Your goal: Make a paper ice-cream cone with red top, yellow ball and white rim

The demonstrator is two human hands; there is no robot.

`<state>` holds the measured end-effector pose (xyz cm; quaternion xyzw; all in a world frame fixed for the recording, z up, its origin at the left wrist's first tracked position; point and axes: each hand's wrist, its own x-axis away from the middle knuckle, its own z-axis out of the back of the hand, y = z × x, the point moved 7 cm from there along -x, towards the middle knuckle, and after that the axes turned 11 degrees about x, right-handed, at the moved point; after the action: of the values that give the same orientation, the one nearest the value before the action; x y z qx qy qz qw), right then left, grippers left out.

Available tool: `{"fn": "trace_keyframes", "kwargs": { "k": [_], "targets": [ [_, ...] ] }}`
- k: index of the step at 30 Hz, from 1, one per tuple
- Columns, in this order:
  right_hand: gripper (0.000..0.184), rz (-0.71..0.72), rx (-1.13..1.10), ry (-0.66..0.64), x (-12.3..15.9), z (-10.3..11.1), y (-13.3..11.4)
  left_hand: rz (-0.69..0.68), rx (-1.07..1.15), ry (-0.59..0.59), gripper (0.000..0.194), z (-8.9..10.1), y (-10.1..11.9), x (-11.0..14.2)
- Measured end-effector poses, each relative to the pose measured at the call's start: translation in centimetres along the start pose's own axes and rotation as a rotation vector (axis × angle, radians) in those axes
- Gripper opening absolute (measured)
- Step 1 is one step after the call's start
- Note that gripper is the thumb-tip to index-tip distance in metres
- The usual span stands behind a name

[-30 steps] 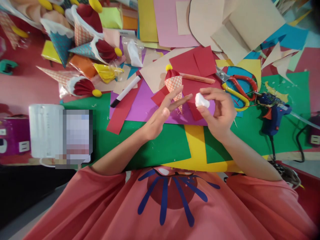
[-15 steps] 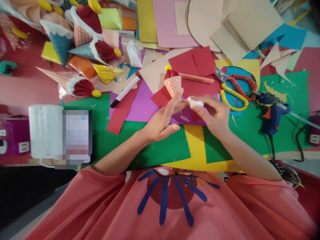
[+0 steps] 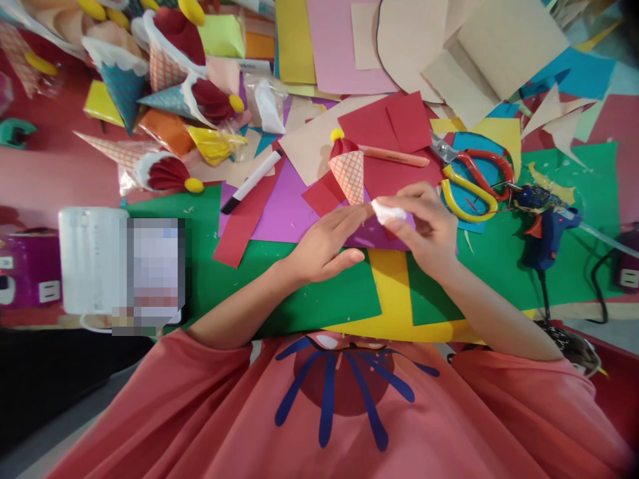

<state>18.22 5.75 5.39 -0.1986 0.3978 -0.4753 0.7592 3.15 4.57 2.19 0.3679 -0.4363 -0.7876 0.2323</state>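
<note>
My right hand (image 3: 428,229) pinches a soft white lump of modelling clay (image 3: 389,213) between thumb and fingers. My left hand (image 3: 330,245) lies palm down with its fingers stretched towards the lump and its thumb apart. Its fingertips reach close to the clay; I cannot tell whether they touch it. Just beyond the left fingers lies a small paper cone (image 3: 348,174) with an orange check pattern, a red pleated top and a yellow ball at its tip. Purple paper (image 3: 284,223) is spread under the hands.
Scissors (image 3: 479,179) with red and yellow handles and a blue glue gun (image 3: 546,233) lie at the right. A white marker (image 3: 252,181) rests left of the cone. Finished cones (image 3: 117,76) crowd the upper left. A white device (image 3: 92,259) stands beside a blurred phone (image 3: 157,269).
My left fingers have lowered and flattened, uncovering more of the small cone. My right hand keeps its pinch on the white clay, which has shifted slightly down and left.
</note>
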Motion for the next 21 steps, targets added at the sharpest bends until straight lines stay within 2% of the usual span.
{"fn": "trace_keyframes", "kwargs": {
  "k": [2, 4, 8, 10, 13, 16, 18, 21],
  "targets": [
    [0.020, -0.106, -0.138, -0.008, -0.1, -0.1, 0.8, 0.064, 0.019, 0.048, 0.059, 0.4, -0.1, -0.3],
    [0.024, -0.141, -0.210, -0.053, 0.1, -0.6, 1.0, 0.135, 0.055, 0.109, 0.052, 0.7, -0.3, -0.5],
    [0.056, -0.058, -0.239, -0.217, 0.9, -2.4, 0.3, 0.168, 0.097, 0.205, 0.053, 1.2, -0.3, -0.6],
    [0.053, 0.023, -0.202, -0.235, 1.3, -2.7, -0.2, 0.175, 0.058, 0.225, 0.051, 1.2, -0.3, -0.5],
    [0.044, 0.094, -0.138, -0.187, 1.3, -2.5, -0.5, 0.200, 0.006, 0.269, 0.042, 1.5, -0.4, -0.4],
    [0.047, 0.126, -0.070, -0.164, 1.0, -2.3, -0.7, 0.226, 0.016, 0.309, 0.039, 1.8, -0.5, -0.3],
    [0.047, 0.163, -0.013, -0.171, 0.8, -2.2, -0.9, 0.250, 0.040, 0.310, 0.039, 1.8, -0.6, -0.3],
    [0.035, 0.203, 0.038, -0.176, 0.9, -2.0, -1.2, 0.273, 0.091, 0.275, 0.038, 1.4, -0.9, -0.3]
  ]
}}
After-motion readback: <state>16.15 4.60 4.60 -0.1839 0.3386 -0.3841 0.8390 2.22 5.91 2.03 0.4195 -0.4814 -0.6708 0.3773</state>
